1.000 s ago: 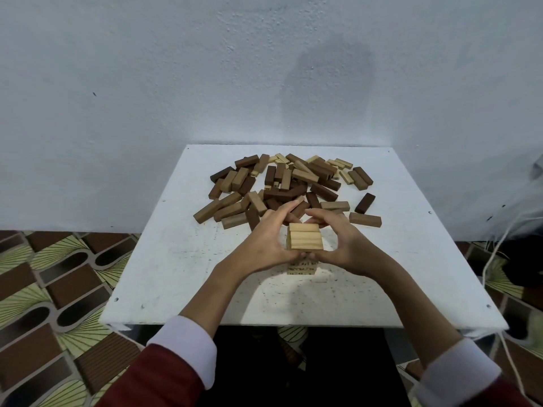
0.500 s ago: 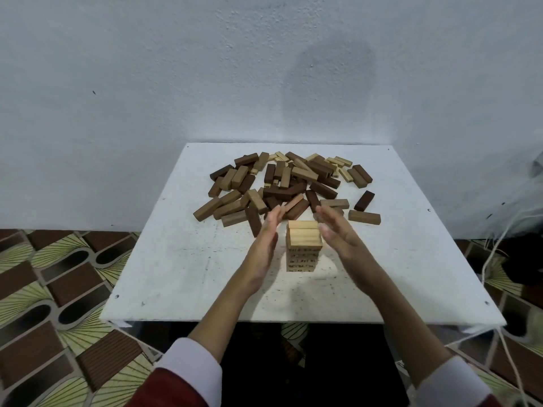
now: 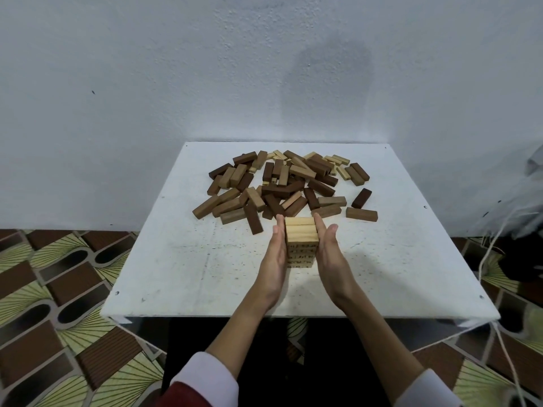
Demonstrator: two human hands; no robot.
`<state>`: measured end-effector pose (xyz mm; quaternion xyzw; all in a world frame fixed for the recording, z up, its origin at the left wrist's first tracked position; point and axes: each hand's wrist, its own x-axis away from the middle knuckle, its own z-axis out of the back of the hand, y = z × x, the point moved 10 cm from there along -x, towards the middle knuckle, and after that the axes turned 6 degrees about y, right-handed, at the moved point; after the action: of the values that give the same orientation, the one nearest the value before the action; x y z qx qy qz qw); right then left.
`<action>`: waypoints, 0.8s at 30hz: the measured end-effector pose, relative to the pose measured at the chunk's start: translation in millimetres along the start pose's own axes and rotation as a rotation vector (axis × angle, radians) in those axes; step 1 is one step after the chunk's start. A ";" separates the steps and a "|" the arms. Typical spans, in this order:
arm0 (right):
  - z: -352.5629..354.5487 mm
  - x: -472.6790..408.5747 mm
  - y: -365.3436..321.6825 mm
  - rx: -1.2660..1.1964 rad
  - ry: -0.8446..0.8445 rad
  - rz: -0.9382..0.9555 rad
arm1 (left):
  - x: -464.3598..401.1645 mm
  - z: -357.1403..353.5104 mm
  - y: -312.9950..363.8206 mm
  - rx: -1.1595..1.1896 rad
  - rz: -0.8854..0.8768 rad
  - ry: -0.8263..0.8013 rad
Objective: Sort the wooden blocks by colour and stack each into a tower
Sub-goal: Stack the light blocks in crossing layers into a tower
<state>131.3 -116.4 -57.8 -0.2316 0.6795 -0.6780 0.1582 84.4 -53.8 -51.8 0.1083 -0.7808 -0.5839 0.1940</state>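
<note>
Your left hand and right hand stand flat and straight-fingered against opposite sides of the light-wood tower, palms pressed inward, nothing pinched. The tower stands on the white counter, nearer you than the mixed block pile, which lies just behind it. The blocks look light, rigid and smooth; judged loose-stacked, they will shift under uneven pressure. Square them by the flat side faces, low and evenly.
</note>
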 end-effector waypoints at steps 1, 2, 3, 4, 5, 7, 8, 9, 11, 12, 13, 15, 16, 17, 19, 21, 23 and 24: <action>-0.3 -0.4 0.4 0.000 0.000 0.001 | 0.3 -0.7 -0.5 -0.005 0.013 0.000; -0.6 -0.4 0.5 0.003 -0.002 0.003 | 0.6 -2.1 -0.1 -0.012 0.021 -0.009; -0.7 -0.6 1.0 0.008 -0.005 0.002 | -0.9 -1.7 -0.3 -0.020 0.006 -0.003; -1.0 -0.4 0.9 0.010 -0.008 0.001 | -1.8 -1.9 0.1 -0.039 -0.013 -0.004; -1.1 0.2 -0.6 0.008 -0.009 0.005 | -2.1 -2.5 -0.1 -0.063 -0.019 -0.010; 1.5 0.6 -3.6 -0.007 0.008 0.022 | -3.1 -1.4 -2.2 -0.096 -0.011 -0.017; 3.9 0.2 -4.5 -0.019 0.021 0.029 | -4.1 0.9 -4.3 -0.120 -0.014 -0.013; 5.7 -0.3 -5.0 -0.027 0.033 0.034 | -3.9 2.7 -4.1 -0.147 -0.017 -0.009; 7.8 -1.2 -3.9 -0.030 0.037 0.035 | -2.4 1.8 -3.6 -0.199 -0.008 -0.019; 7.8 -1.7 -2.5 -0.028 0.032 0.028 | -1.1 0.6 -2.5 -0.212 -0.007 -0.025; 8.0 -2.3 -0.5 -0.023 0.031 0.021 | 0.0 -0.1 -1.4 -0.220 -0.009 -0.025; 7.4 -2.8 2.5 -0.019 0.024 0.014 | 1.9 -2.2 0.8 -0.219 -0.018 -0.029; 7.0 -2.9 4.2 -0.019 0.020 0.010 | 2.3 -2.6 0.8 -0.218 -0.018 -0.030; 6.4 -3.1 5.4 -0.016 0.016 0.007 | 2.5 -2.9 1.0 -0.219 -0.018 -0.030; 5.3 -3.5 7.2 -0.008 0.011 0.001 | 2.7 -3.2 1.6 -0.231 -0.025 -0.026; 4.2 -3.4 6.5 0.002 0.010 -0.001 | 2.0 -2.7 0.7 -0.242 -0.024 -0.025; 3.4 -3.2 5.2 0.016 0.008 0.003 | 1.4 -2.6 -0.4 -0.252 -0.017 -0.024; 2.8 -2.9 4.6 0.019 0.006 0.003 | 1.3 -2.6 -0.3 -0.257 -0.015 -0.023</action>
<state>134.8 -117.3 -62.7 -0.2272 0.6738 -0.6848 0.1592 84.3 -56.6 -51.2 0.0818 -0.7010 -0.6817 0.1929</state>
